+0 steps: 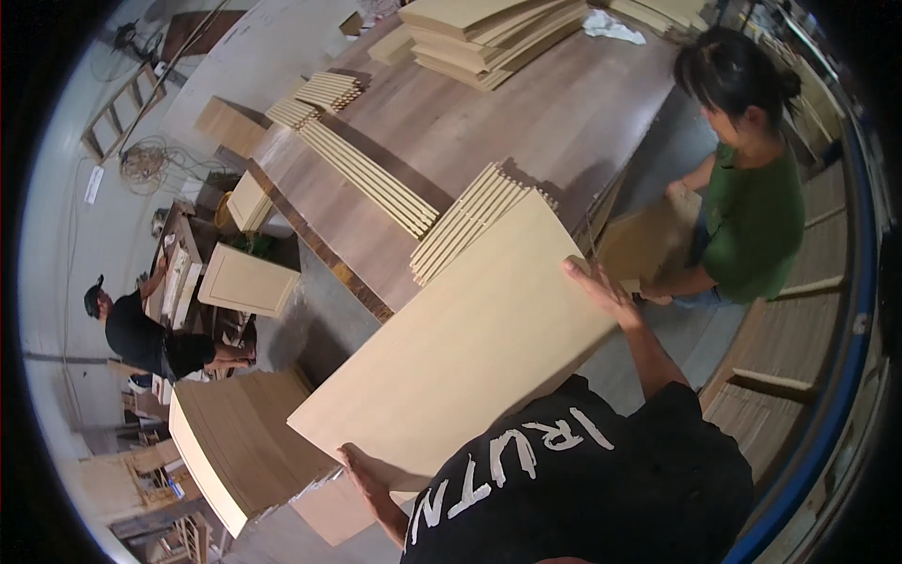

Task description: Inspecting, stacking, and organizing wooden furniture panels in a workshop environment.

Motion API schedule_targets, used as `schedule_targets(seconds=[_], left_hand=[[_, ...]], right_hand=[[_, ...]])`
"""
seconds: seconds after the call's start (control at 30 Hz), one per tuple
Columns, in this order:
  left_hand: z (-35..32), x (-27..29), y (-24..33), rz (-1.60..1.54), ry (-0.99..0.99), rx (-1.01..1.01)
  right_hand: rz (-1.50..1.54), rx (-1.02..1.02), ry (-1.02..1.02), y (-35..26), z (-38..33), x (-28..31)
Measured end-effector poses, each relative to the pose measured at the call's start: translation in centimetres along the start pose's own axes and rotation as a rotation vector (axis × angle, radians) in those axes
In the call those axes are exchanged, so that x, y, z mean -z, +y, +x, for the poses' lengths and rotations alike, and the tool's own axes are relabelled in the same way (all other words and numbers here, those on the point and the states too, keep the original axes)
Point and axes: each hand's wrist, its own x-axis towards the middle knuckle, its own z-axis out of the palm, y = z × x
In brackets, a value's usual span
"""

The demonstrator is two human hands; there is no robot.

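A large pale wooden panel (460, 338) is held between my two hands, tilted across the front of my body. My left hand (368, 481) grips its near left corner, with the thumb side on the edge and the other fingers hidden beneath. At the opposite end, my right hand (604, 291) clasps the right edge with its fingers over the face. Just past the panel's far corner lies a row of grooved wooden strips (470, 221) on the table (526, 132), partly covered by the panel.
More strips (366, 179) and a stack of boards (498, 42) lie on the table. A person in green (756, 216) holds a brown board (648, 242) at right. Stacked panels (263, 432) stand at lower left. Another person (141, 329) bends by a bench.
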Motion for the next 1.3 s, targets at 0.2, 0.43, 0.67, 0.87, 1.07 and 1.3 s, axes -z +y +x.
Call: schedule_targets(seconds=[0.2,0.43,0.67,0.87,1.07,1.3], left_hand=[[2.8,1.0,-1.3,0.031,-0.15,-0.157],[3.5,-1.3,4.8,0.012,-0.057,0.185],[2.4,-0.6,2.9,-0.166,0.039,0.205],[0.8,-0.8,1.0,-0.08,0.053,0.003],[0.5,-0.6,-2.4,-0.112,0.078,-0.06],[-0.1,-10.0,7.1,-0.04,0.062,-0.096]], right_hand=[[0.052,0.066,0.13,3.7,-3.7,-0.4],[0.119,-0.077,0.168,5.1,-6.7,-0.7],[0.164,0.074,0.16,2.9,-7.4,-1.0],[0.059,0.086,0.147,1.9,-6.3,0.3],[0.161,0.084,0.069,2.7,-2.4,1.8],[0.195,0.056,0.074,3.8,2.1,10.0]])
